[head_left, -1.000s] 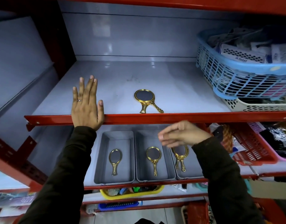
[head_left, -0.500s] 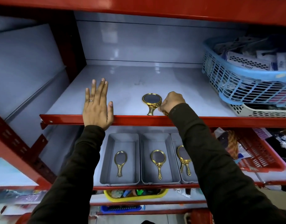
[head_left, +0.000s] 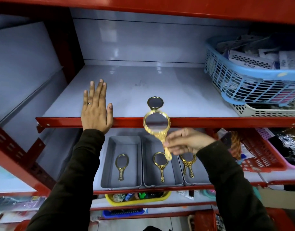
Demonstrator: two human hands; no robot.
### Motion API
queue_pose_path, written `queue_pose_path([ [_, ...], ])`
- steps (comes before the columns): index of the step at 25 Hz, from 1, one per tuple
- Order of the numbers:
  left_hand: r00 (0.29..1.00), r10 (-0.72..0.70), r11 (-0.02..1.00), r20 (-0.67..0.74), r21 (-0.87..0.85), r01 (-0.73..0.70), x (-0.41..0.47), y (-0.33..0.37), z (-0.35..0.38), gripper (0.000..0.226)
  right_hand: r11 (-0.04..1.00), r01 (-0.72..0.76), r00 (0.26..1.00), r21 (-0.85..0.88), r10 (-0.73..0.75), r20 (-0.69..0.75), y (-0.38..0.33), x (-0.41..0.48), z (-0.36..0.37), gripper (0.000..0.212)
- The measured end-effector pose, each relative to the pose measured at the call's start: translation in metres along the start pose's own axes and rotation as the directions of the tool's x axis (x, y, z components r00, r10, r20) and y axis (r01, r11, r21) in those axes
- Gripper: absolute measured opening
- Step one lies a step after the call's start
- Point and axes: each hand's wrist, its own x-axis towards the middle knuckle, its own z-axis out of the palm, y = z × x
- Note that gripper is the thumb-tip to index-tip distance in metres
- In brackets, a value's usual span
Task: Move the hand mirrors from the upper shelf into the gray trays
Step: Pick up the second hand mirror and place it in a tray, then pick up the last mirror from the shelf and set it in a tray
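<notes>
My right hand pinches the handle of a gold hand mirror and holds it upright in front of the upper shelf's red front edge, above the middle gray tray. A second gold mirror lies on the upper shelf just behind it, its handle hidden. My left hand rests flat on the shelf's front edge, fingers spread. On the lower shelf, the left gray tray holds one mirror and the middle tray holds one mirror. The right gray tray holds mirrors partly behind my right hand.
A blue basket full of packets sits on a white basket at the upper shelf's right. A red basket stands right of the gray trays. A yellow tray of combs sits on the shelf below.
My right hand rose from the trays to the upper shelf, gripped a mirror's handle, and lifted it off toward me. One mirror stays on the shelf. My left hand stayed put.
</notes>
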Motion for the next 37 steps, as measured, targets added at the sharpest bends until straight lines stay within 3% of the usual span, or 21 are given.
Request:
queue_pose_path([
  [3,1.000,-0.004,1.000,0.006,0.004,0.004,0.000,0.000,0.002,0.065,0.980,-0.199,0.979,-0.005,0.199,0.032,0.053,0.007,0.003,0.037],
  [6,1.000,0.002,1.000,-0.002,0.002,-0.002,0.001,-0.001,0.003,0.064,0.947,-0.303,0.950,0.107,0.309,-0.048,0.093,0.032,0.006,0.052],
  [12,1.000,0.015,1.000,-0.011,0.000,-0.015,0.002,-0.003,0.005,0.064,0.873,-0.309,0.821,0.376,0.444,-0.358,0.144,0.101,0.020,0.034],
  [14,0.999,0.031,1.000,-0.009,0.003,-0.031,0.003,-0.004,0.006,0.064,0.860,-0.346,0.770,0.375,0.488,-0.410,0.154,0.111,0.022,0.026],
  [15,0.999,0.034,0.999,-0.003,0.000,-0.034,0.003,-0.004,0.006,0.064,0.874,-0.384,0.752,0.298,0.483,-0.448,0.161,0.116,0.021,0.031],
  [17,0.999,0.035,0.999,0.002,0.001,-0.035,0.004,-0.005,0.007,0.064,0.890,-0.452,0.742,0.065,0.415,-0.527,0.170,0.119,0.021,0.044],
  [20,1.000,0.027,1.000,0.009,0.007,-0.027,0.004,-0.004,0.005,0.065,0.841,-0.528,0.708,-0.117,0.361,-0.607,0.158,0.109,0.029,0.034],
  [22,1.000,0.022,1.000,0.004,0.001,-0.022,0.003,-0.002,0.005,0.064,0.849,-0.514,0.748,-0.121,0.375,-0.548,0.129,0.096,0.033,0.033],
  [23,1.000,0.017,1.000,0.004,0.000,-0.017,0.003,-0.001,0.004,0.064,0.876,-0.473,0.803,-0.091,0.386,-0.454,0.110,0.087,0.036,0.033],
  [25,1.000,0.007,1.000,0.009,0.003,-0.007,0.004,-0.001,0.003,0.064,0.927,-0.349,0.930,-0.138,0.323,-0.178,0.059,0.062,0.047,0.029],
  [27,1.000,0.003,1.000,0.012,0.009,-0.003,0.003,-0.001,0.000,0.064,0.983,-0.086,0.996,-0.161,0.082,-0.029,0.006,0.039,0.059,0.021],
  [28,1.000,0.003,1.000,0.013,0.004,-0.003,0.003,0.000,0.000,0.064,0.989,0.067,0.995,-0.132,-0.077,-0.070,-0.018,0.031,0.062,0.018],
  [29,1.000,0.002,1.000,0.018,-0.005,-0.002,0.003,0.001,0.000,0.064,0.974,0.197,0.955,-0.110,-0.216,-0.202,-0.040,0.027,0.062,0.016],
  [30,1.000,0.002,1.000,0.021,-0.009,-0.002,0.002,0.001,0.000,0.064,0.948,0.268,0.869,-0.172,-0.315,-0.383,-0.057,0.028,0.058,0.016],
  [31,1.000,0.002,1.000,0.022,-0.010,-0.001,0.002,0.001,-0.001,0.064,0.918,0.231,0.759,-0.322,-0.377,-0.530,-0.073,0.033,0.052,0.018],
  [32,1.000,0.000,1.000,0.024,-0.009,0.000,0.002,0.002,-0.002,0.064,0.865,0.083,0.675,-0.494,-0.413,-0.611,-0.086,0.039,0.046,0.026],
  [34,1.000,-0.002,1.000,0.031,-0.010,0.002,0.003,0.001,-0.002,0.065,0.724,-0.256,0.667,-0.641,-0.347,-0.659,-0.099,0.055,0.041,0.049],
  [37,1.000,-0.002,1.000,0.029,-0.018,0.002,0.003,0.000,-0.001,0.065,0.653,-0.364,0.704,-0.664,-0.274,-0.655,-0.101,0.078,0.045,0.051],
])
